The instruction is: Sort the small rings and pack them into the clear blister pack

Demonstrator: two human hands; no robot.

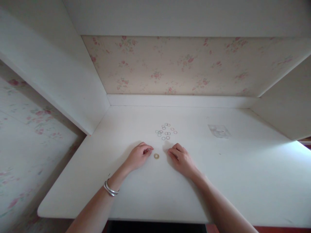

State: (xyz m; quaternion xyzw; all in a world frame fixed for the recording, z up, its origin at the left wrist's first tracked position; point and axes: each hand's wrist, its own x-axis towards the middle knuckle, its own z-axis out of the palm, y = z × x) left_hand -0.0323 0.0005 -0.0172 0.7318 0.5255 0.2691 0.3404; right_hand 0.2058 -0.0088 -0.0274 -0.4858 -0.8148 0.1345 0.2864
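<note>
My left hand [139, 156] rests on the white desk [218, 181] with its fingers curled under, thumb against fingertips. My right hand [179, 157] lies about a hand's width to its right, fingers also curled inward and pressed together. Between the two hands a small yellowish ring [156, 156] lies flat on the desk, touched by neither hand. Just beyond the hands, several small thin rings [166, 131] are scattered in a loose cluster. Whether either hand holds a ring is hidden by the fingers.
A small clear plastic bag [219, 131] lies flat at the right rear of the desk. White side panels close in the desk left and right, with floral wallpaper [179, 64] behind. A silver bangle [110, 189] is on my left wrist.
</note>
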